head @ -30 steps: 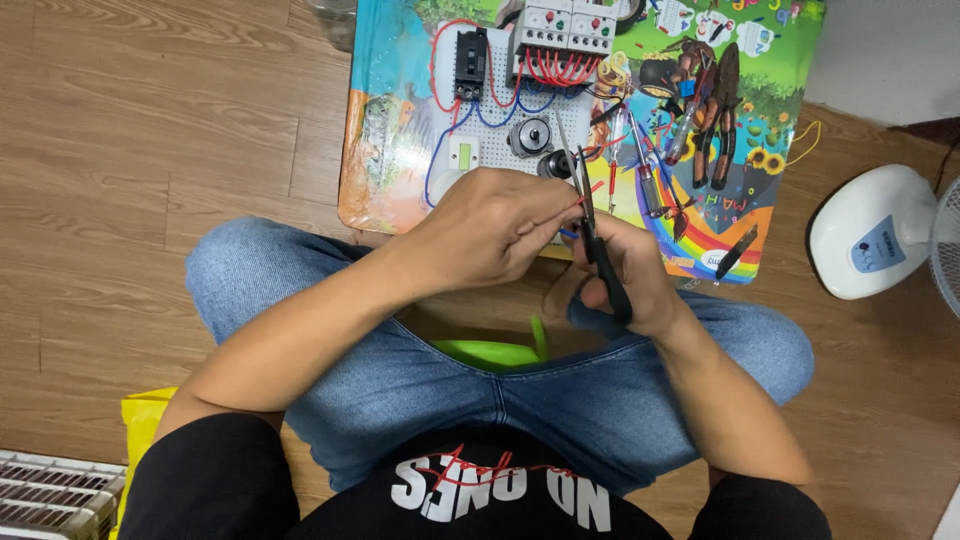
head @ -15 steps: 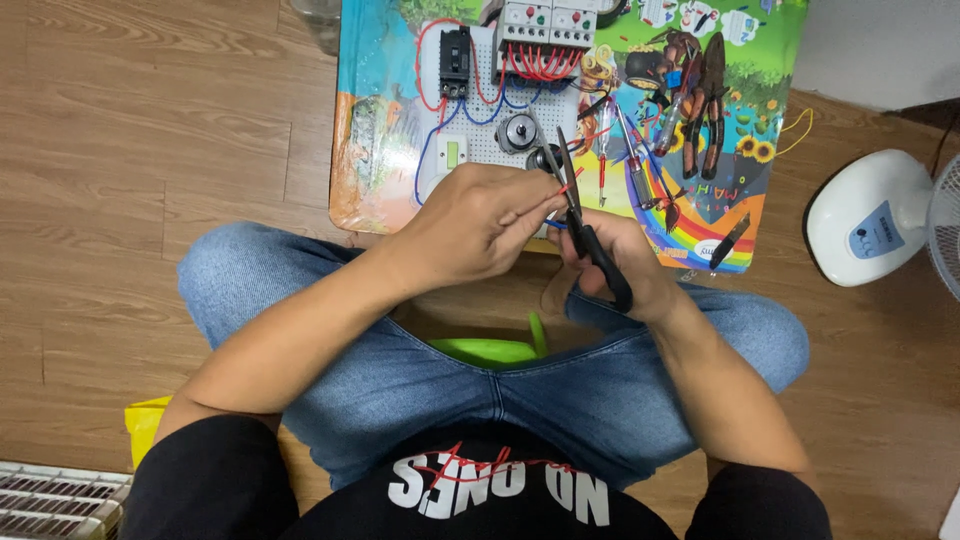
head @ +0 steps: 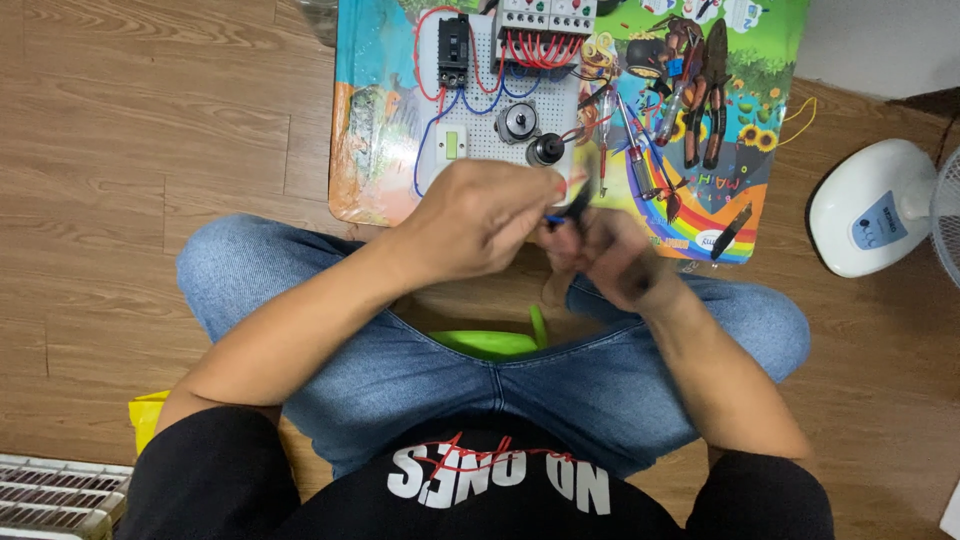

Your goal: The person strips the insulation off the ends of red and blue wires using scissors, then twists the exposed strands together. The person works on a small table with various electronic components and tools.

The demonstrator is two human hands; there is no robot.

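I sit cross-legged on a wooden floor with both hands together above my knees. My left hand is closed, pinching a short piece of blue wire at its fingertips. Motion blurs my right hand, which grips a black-handled plier-like tool whose dark head meets the wire. Just beyond the hands lies a white perforated board carrying a black breaker, grey modules, two round knobs and red and blue wires.
The board rests on a colourful picture mat with pliers and screwdrivers on it. A white fan base stands right. A green object lies between my legs, and a yellow item and a white grille sit lower left.
The tool stood upright between my hands; now it is tipped lower against the wire and my right hand is blurred with movement. The view has shifted slightly.
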